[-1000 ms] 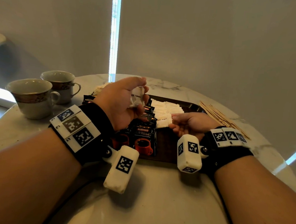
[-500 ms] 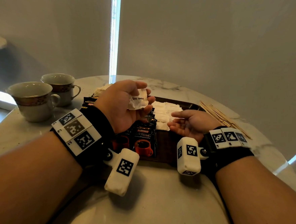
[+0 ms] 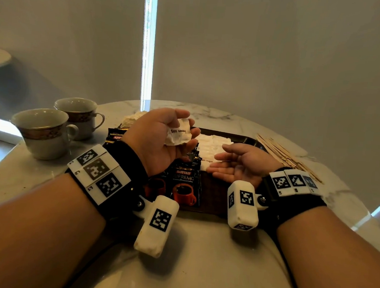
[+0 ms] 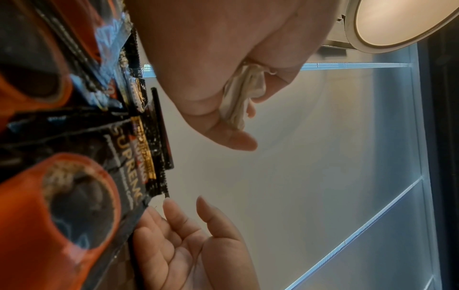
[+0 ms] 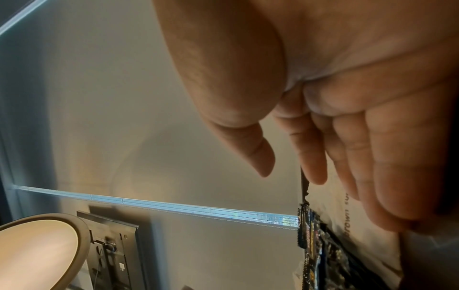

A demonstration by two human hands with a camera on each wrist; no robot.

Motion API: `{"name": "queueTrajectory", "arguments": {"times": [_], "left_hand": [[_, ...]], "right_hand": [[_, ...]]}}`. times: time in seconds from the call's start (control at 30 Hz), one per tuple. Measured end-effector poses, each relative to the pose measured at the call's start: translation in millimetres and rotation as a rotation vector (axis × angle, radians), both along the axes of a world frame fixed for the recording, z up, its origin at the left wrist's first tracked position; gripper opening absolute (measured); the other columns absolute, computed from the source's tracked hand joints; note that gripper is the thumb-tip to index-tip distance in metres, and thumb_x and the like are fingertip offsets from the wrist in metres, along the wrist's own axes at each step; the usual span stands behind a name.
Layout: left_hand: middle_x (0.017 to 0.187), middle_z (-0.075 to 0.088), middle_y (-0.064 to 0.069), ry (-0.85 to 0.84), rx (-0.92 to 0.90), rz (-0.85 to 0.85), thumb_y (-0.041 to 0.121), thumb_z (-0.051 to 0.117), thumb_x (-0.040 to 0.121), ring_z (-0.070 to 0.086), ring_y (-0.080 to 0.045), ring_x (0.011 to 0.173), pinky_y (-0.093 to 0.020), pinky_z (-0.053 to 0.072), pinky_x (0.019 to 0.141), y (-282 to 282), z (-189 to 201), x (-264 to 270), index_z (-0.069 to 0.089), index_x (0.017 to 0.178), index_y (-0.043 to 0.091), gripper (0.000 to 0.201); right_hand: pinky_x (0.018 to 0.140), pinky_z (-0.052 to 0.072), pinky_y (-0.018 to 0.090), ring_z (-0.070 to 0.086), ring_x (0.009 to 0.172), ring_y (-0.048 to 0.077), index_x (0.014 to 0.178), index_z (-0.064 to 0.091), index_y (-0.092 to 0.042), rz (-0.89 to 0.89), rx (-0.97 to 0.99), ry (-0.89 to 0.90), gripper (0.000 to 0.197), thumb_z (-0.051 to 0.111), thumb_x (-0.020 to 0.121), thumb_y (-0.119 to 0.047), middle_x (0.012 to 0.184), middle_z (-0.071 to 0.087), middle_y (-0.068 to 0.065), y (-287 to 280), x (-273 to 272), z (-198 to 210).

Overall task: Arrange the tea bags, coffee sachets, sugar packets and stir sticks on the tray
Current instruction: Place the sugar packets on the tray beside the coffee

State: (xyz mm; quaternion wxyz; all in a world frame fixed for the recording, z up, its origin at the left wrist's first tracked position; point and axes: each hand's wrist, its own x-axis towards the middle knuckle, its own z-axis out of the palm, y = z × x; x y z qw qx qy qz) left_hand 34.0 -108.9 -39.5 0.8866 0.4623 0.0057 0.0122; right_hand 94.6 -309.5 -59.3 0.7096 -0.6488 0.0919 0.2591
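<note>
My left hand (image 3: pixel 160 141) grips a small bunch of brown sugar packets (image 3: pixel 179 134) above the coffee sachets (image 3: pixel 185 184); my right hand (image 3: pixel 239 164) lies palm-up and relaxed, holding nothing, at three o'clock of it over the tray (image 3: pixel 241 137). I'd pass one packet across and lay it flush on the white sugar row (image 3: pixel 211 143), clear of the stir sticks (image 3: pixel 285 155) further at three o'clock.

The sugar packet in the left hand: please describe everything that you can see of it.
The sugar packet is a small white paper sachet, crumpled and slightly bent, with dark print that reads upside down in the head view; "sug" is legible. The left hand, palm turned up, pinches it between thumb and curled fingers, above the coffee sachets on the tray. The left wrist view shows its creased edge. Nothing else touches it.
</note>
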Motion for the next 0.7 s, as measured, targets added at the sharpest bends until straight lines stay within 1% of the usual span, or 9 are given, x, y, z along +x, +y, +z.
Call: {"name": "queueTrajectory", "arguments": {"times": [0.2,0.27,0.33,0.4,0.47,0.53,0.63,0.7], "left_hand": [[0.101,0.062,-0.014,-0.002,0.01,0.001,0.0,0.041,0.093,0.067,-0.028,0.085,-0.031,0.057,0.059,-1.2,0.8,-0.6,0.061,0.101,0.006,0.023],[0.103,0.062,-0.014,-0.008,0.011,-0.007,-0.001,0.04,0.094,0.069,-0.029,0.089,-0.032,0.058,0.059,-1.4,0.4,-0.8,0.061,0.102,0.007,0.025],[0.106,0.064,-0.015,-0.034,0.015,-0.038,-0.005,0.039,0.095,0.072,-0.032,0.095,-0.037,0.061,0.061,-1.1,-1.2,0.0,0.06,0.108,0.009,0.029],[0.105,0.067,-0.015,-0.067,0.043,-0.082,-0.007,0.045,0.096,0.073,-0.034,0.097,-0.042,0.062,0.066,-1.2,-2.4,-0.4,0.061,0.113,0.011,0.029],[0.105,0.068,-0.015,-0.073,0.086,-0.102,-0.005,0.054,0.095,0.074,-0.031,0.089,-0.042,0.062,0.063,-1.9,-1.9,-1.2,0.062,0.116,0.011,0.027],[0.1,0.07,-0.013,-0.073,0.112,-0.097,-0.002,0.06,0.092,0.074,-0.025,0.079,-0.037,0.06,0.057,-3.0,-1.3,-1.8,0.063,0.117,0.01,0.028],[0.091,0.072,-0.01,-0.086,0.142,-0.097,0.006,0.067,0.082,0.072,-0.023,0.074,-0.033,0.059,0.055,-3.8,-2.6,-1.3,0.065,0.115,0.008,0.033],[0.087,0.073,-0.01,-0.097,0.175,-0.087,0.011,0.071,0.075,0.071,-0.021,0.07,-0.031,0.057,0.054,-4.4,-4.2,-0.5,0.067,0.109,0.008,0.034]], "right_hand": [[0.072,0.06,0.039,0.072,0.09,0.036,0.105,0.062,0.004,-0.012,0.002,0.022,0.034,0.057,0.098,-0.03,0.104,0.069,0.028,1.5,-1.0,1.2],[0.072,0.06,0.039,0.071,0.092,0.036,0.106,0.062,0.004,-0.008,-0.003,0.02,0.035,0.057,0.099,-0.03,0.107,0.069,0.028,1.3,-1.5,1.0],[0.068,0.062,0.037,0.072,0.089,0.034,0.107,0.063,0.002,-0.002,-0.008,-0.008,0.034,0.057,0.099,-0.03,0.104,0.069,0.025,1.0,-2.2,1.0],[0.058,0.06,0.029,0.073,0.076,0.026,0.103,0.064,-0.003,-0.015,-0.002,-0.093,0.029,0.058,0.098,-0.031,0.093,0.07,0.017,0.9,-2.7,1.3],[0.051,0.052,0.025,0.067,0.065,0.018,0.095,0.065,-0.009,-0.056,0.075,-0.219,0.026,0.058,0.096,-0.034,0.08,0.066,0.008,0.6,-3.0,4.4],[0.051,0.046,0.024,0.061,0.062,0.016,0.091,0.066,-0.012,-0.072,0.186,-0.313,0.027,0.059,0.092,-0.038,0.076,0.062,0.004,0.2,-7.6,11.6],[0.055,0.044,0.026,0.06,0.066,0.016,0.095,0.066,-0.012,0.038,0.254,-0.393,0.034,0.063,0.081,-0.042,0.077,0.062,0.003,3.5,-20.3,21.9],[0.056,0.043,0.025,0.06,0.064,0.015,0.097,0.064,-0.01,0.127,0.217,-0.43,0.032,0.063,0.079,-0.037,0.077,0.062,0.003,8.8,-28.2,24.3]]}}
